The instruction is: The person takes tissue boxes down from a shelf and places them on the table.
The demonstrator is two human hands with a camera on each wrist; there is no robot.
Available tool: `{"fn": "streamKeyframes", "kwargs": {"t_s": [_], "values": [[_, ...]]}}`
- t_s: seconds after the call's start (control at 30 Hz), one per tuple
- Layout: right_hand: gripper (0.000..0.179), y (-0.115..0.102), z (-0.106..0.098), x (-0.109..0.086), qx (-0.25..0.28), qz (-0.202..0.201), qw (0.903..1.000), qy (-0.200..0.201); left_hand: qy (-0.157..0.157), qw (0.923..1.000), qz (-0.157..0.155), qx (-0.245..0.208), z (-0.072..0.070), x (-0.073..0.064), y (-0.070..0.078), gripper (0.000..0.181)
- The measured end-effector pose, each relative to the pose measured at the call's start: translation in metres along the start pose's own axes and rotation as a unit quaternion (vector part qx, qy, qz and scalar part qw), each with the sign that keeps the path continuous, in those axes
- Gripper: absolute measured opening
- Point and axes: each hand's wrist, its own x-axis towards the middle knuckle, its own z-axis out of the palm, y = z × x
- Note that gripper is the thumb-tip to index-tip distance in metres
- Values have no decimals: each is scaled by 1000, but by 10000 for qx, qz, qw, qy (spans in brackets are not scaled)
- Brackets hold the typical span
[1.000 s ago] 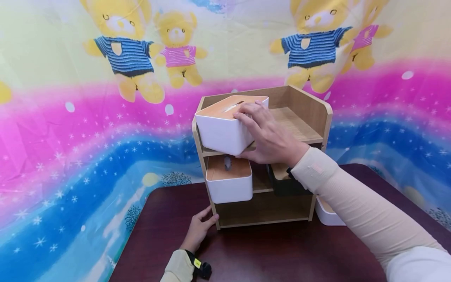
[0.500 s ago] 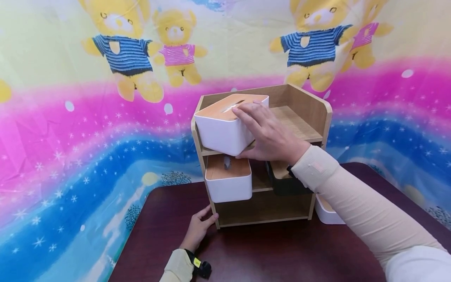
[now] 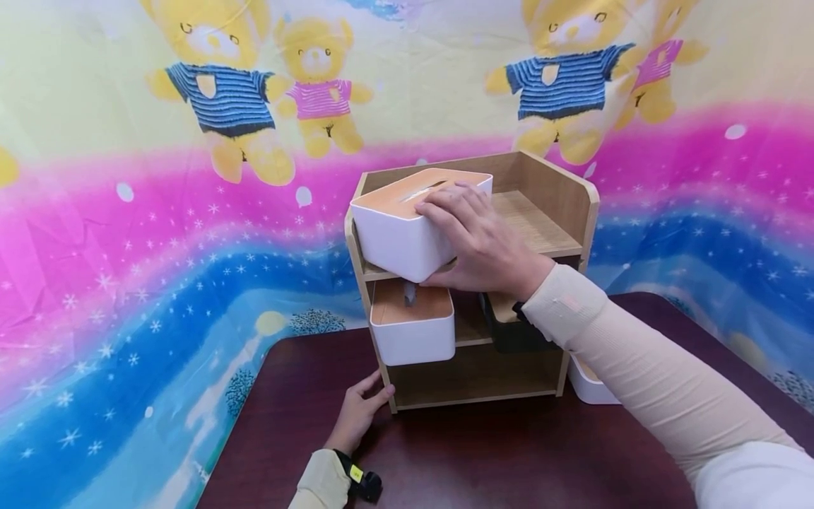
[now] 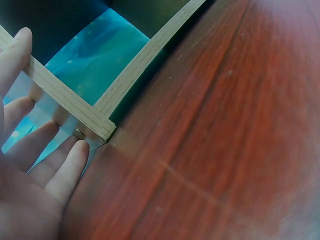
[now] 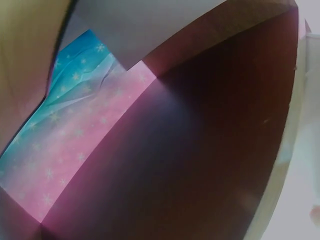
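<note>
My right hand (image 3: 480, 240) grips the right end of a white tissue box (image 3: 400, 244) with a wood-coloured, slotted lid. Its fingers lie on the top edge, the thumb underneath. The box sits askew on the top left of a wooden shelf unit (image 3: 540, 226), its front corner jutting past the edge. My left hand (image 3: 359, 417) holds the unit's lower left side panel; in the left wrist view, the thumb (image 4: 17, 52) lies over the panel's front edge and the fingers touch its outer face. The right wrist view shows no fingers.
Below, another white box (image 3: 416, 343) with a wood-coloured lid protrudes from the middle level, a grey piece (image 3: 410, 293) above its lid. A black box (image 3: 521, 338) stands at right on that level. Beside the unit, a white box (image 3: 591, 385) rests on the dark red table (image 3: 483, 459).
The tissue box has turned slightly, its far right corner shifting right. My right hand has moved slightly left with it. My left hand stays on the side panel.
</note>
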Motion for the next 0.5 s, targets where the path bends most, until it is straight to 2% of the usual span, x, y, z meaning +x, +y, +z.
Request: {"fn": "streamKeyframes", "kwargs": {"t_s": [0.37,0.5], "values": [[94,-4,-1,3,170,-7,9997,-183,-45,10000,65,-56,0,2,-1,76],[91,-6,-2,5,115,-8,9996,-265,-121,9999,8,-83,-1,-1,3,72]]}}
